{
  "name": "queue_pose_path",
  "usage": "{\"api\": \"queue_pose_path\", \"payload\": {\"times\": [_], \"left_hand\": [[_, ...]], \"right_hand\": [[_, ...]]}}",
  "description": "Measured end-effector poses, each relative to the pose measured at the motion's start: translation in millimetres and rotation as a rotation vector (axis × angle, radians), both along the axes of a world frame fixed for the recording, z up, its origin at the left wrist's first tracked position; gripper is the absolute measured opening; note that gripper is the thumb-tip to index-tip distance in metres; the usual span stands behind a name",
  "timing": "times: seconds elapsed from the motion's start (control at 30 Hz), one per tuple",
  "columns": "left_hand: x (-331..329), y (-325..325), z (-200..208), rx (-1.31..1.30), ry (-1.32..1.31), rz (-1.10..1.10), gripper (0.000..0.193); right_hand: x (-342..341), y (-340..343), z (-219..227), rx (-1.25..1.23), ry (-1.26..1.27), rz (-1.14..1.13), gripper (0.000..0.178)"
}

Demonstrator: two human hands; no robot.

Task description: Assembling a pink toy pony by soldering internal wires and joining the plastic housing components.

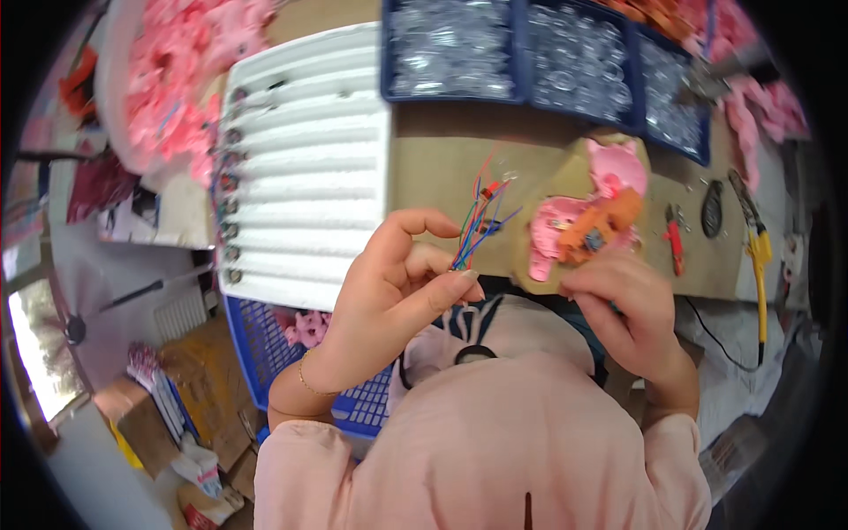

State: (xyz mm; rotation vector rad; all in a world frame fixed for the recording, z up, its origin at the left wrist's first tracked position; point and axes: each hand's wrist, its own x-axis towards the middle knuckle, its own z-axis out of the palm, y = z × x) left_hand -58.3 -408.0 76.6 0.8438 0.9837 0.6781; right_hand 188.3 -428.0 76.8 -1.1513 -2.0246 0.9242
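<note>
My left hand [382, 281] is closed, with thumb and fingertips pinching a bundle of thin wires [469, 245] in red, blue and green. Their loose ends fan upward past small parts on the bench. To the right, a pink plastic toy shell [616, 164] lies hollow side up in a tan holder [574, 183]. An orange piece [611, 217] with a small dark part on it sits across the shell. My right hand [629, 309] is at the holder's near edge, its fingers curled together; whether anything is between them is hidden.
A white ridged foam tray [309, 168] lies left, small parts along its edge. Blue bins [519, 62] of clear plastic pieces line the back. Red-handled pliers [676, 245] and a yellow soldering iron [758, 252] lie right. A blue basket [252, 344] stands below the bench.
</note>
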Motion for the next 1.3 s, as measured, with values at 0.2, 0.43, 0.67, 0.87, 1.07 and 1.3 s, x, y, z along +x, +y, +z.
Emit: {"api": "queue_pose_path", "payload": {"times": [0.2,0.43,0.67,0.87,1.07,1.3], "left_hand": [[41,2,-14,0.364,0.192,-0.13,0.055],[59,-6,-25,0.658,0.341,0.003,0.053],[62,3,-23,0.271,0.039,0.065,0.032],[69,3,-21,0.392,0.085,0.059,0.021],[63,6,-19,0.379,0.09,0.027,0.017],[55,6,-31,0.376,0.118,0.099,0.013]], "right_hand": [[10,-3,5,-0.129,0.231,-0.339,0.013],[0,18,-1,-0.65,0.58,-0.308,0.014],[-4,10,-23,0.368,0.121,-0.147,0.019],[7,30,0,0.553,-0.128,-0.139,0.025],[11,51,19,0.734,-0.237,-0.05,0.024],[12,47,9,-0.213,0.302,-0.335,0.017]]}}
